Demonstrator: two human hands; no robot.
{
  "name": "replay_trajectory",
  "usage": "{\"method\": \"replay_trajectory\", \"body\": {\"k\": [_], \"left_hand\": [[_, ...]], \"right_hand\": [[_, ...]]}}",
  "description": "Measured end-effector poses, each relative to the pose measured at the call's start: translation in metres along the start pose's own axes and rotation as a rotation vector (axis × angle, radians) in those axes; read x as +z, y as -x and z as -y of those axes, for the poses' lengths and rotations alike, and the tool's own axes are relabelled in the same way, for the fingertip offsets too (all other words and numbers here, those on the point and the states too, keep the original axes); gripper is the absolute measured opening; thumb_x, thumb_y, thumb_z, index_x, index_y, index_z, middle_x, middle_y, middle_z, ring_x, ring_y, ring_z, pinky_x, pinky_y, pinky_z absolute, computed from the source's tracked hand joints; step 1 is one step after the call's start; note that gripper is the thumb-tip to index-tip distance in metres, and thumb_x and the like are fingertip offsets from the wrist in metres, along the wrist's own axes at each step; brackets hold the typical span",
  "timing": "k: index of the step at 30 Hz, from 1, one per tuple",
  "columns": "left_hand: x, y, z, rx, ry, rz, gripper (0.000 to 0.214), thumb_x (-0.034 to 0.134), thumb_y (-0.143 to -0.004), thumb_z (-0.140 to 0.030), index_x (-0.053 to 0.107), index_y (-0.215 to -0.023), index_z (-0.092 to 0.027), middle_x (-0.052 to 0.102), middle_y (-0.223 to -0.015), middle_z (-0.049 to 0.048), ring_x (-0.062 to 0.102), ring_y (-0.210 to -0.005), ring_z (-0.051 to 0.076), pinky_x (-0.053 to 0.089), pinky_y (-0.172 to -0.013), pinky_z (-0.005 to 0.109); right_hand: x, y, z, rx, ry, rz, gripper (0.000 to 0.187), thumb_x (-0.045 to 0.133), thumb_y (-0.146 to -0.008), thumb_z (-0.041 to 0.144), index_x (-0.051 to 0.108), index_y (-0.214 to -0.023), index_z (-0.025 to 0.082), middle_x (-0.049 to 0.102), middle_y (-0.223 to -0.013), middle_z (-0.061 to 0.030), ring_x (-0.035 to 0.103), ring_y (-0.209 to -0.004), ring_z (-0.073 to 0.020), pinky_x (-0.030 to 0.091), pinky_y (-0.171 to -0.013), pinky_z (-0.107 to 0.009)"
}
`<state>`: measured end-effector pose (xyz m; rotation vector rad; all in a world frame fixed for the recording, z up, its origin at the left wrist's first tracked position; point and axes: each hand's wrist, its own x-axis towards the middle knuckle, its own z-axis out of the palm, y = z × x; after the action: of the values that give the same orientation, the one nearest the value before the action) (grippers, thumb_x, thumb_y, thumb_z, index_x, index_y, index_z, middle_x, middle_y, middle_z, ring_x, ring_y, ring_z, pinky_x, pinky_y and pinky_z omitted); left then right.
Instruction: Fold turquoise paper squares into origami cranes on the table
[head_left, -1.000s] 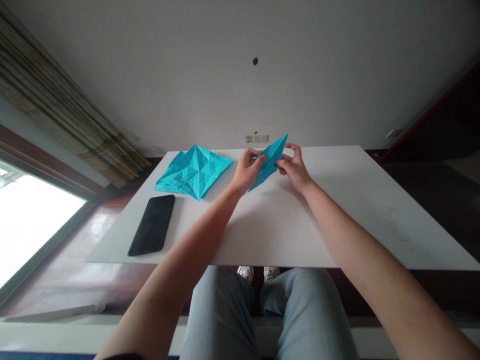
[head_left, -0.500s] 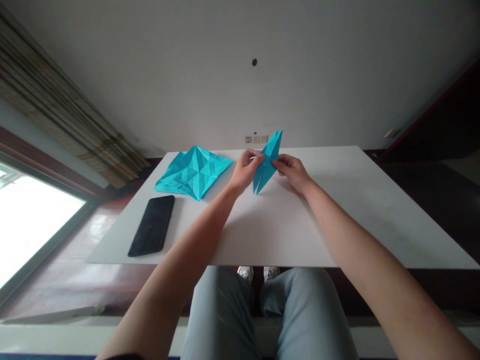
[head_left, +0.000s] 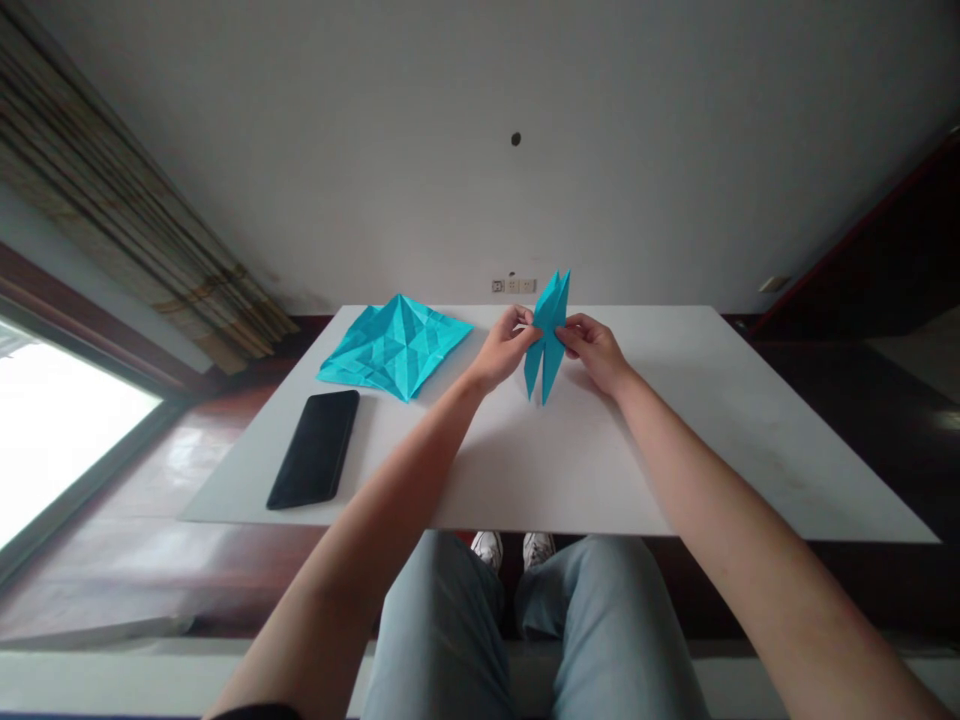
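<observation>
Between my two hands stands a folded blue origami paper (head_left: 553,312), held upright above the table. It has a pair of points at the top and two at the bottom, with a slit between the lower ones. My left hand (head_left: 511,345) pinches its left edge, thumb on the near face. At the right edge, my right hand (head_left: 594,348) grips it between thumb and fingers. Some fingertips are hidden behind the paper. Left of my hands, a creased, unfolded blue paper sheet (head_left: 397,348) lies on the table.
A black smartphone (head_left: 315,448) rests near the front left of the white table (head_left: 735,430). Beyond the table's far edge rises a wall with power sockets (head_left: 514,286). My knees are just below the front edge. A curtain (head_left: 150,220) hangs at the left.
The folded paper has turned from a slant to more upright, and its lower points have spread apart. Both hands still pinch its sides. The view has shifted slightly.
</observation>
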<state>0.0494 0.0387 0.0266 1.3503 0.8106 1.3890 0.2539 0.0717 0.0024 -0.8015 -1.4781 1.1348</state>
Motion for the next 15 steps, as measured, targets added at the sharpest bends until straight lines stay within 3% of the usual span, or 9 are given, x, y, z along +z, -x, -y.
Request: {"method": "replay_trajectory", "body": {"k": [7,10,12,13,14,15], "left_hand": [[-0.004,-0.008,0.009,0.037,-0.001,0.025,0.027,0.084,-0.094,-0.01,0.059,-0.09,-0.02,0.064,-0.084,-0.0037,0.06,-0.076,0.009,0.046,-0.072,0.022],[-0.005,-0.01,0.013,-0.016,0.021,0.01,0.027,0.084,-0.095,-0.009,0.06,-0.092,-0.02,0.066,-0.084,-0.0032,0.062,-0.075,0.01,0.048,-0.072,0.023],[-0.007,-0.01,0.014,-0.061,0.016,-0.036,0.026,0.085,-0.095,-0.009,0.061,-0.097,-0.02,0.069,-0.088,-0.0023,0.065,-0.076,0.01,0.05,-0.073,0.024],[-0.008,-0.01,0.015,-0.074,0.005,-0.065,0.026,0.086,-0.095,-0.01,0.063,-0.1,-0.02,0.071,-0.091,-0.0015,0.066,-0.078,0.011,0.052,-0.074,0.024],[-0.009,-0.01,0.017,-0.088,-0.01,-0.086,0.027,0.088,-0.095,-0.012,0.064,-0.104,-0.021,0.073,-0.093,-0.0005,0.068,-0.08,0.012,0.053,-0.076,0.025],[-0.011,-0.009,0.018,-0.1,-0.023,-0.097,0.027,0.088,-0.095,-0.014,0.065,-0.108,-0.021,0.075,-0.096,0.0004,0.07,-0.083,0.013,0.055,-0.077,0.026]], "right_hand": [[-0.003,-0.003,-0.004,0.015,0.096,-0.064,0.069,0.099,-0.067,0.085,0.07,-0.096,0.029,0.061,-0.073,0.005,0.05,-0.065,-0.0147,0.037,-0.061,-0.03],[-0.003,-0.003,0.014,-0.054,0.213,-0.264,0.077,0.098,-0.063,0.084,0.069,-0.112,0.032,0.069,-0.097,-0.0001,0.059,-0.079,-0.0181,0.048,-0.07,-0.033],[0.004,0.017,0.042,-0.172,0.231,-0.463,0.065,0.096,-0.071,0.077,0.069,-0.11,0.033,0.068,-0.104,-0.0014,0.059,-0.084,-0.0191,0.051,-0.075,-0.035],[0.012,0.037,0.06,-0.244,0.2,-0.484,0.054,0.095,-0.077,0.071,0.069,-0.105,0.033,0.067,-0.101,-0.0008,0.06,-0.086,-0.0195,0.053,-0.077,-0.035],[0.022,0.064,0.078,-0.29,0.161,-0.401,0.04,0.093,-0.084,0.061,0.07,-0.1,0.033,0.068,-0.098,0.0,0.062,-0.086,-0.0199,0.054,-0.078,-0.035],[0.036,0.096,0.094,-0.302,0.118,-0.211,0.025,0.09,-0.092,0.051,0.072,-0.097,0.035,0.069,-0.094,0.0008,0.064,-0.085,-0.02,0.056,-0.078,-0.035]]}}
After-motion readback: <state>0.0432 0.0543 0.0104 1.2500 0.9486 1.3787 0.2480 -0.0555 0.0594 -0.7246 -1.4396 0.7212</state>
